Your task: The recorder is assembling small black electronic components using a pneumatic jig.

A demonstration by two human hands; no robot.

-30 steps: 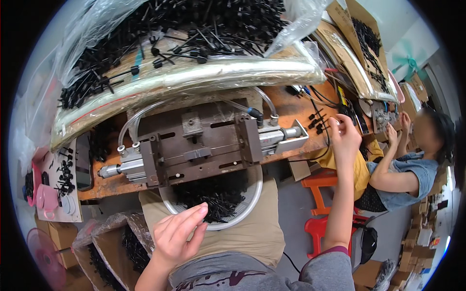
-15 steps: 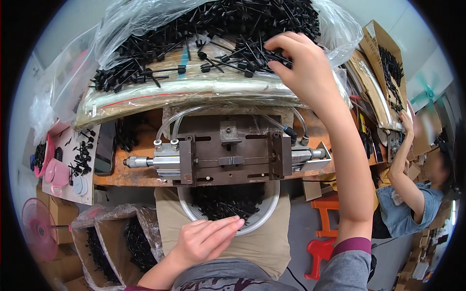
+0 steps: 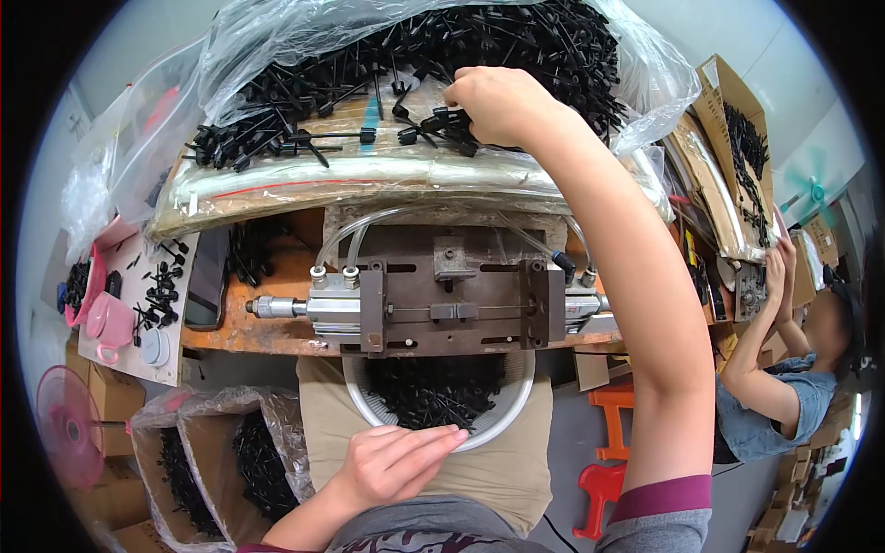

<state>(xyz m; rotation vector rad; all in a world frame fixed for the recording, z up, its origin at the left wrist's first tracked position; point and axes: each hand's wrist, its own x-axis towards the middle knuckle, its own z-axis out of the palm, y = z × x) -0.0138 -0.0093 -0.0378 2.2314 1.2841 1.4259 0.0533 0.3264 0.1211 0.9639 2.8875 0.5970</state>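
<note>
On wrapped cardboard [image 3: 380, 155], black parts [image 3: 433, 129] just beside right grip [image 3: 453, 98]; cannot tell if closed.

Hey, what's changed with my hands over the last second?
Your right hand moved left and forward from the bench's right side to the heap of black parts; whether it grips any is hidden. Your left hand shifted slightly right at the basket's near rim. The metal fixture stayed on the bench.
</note>
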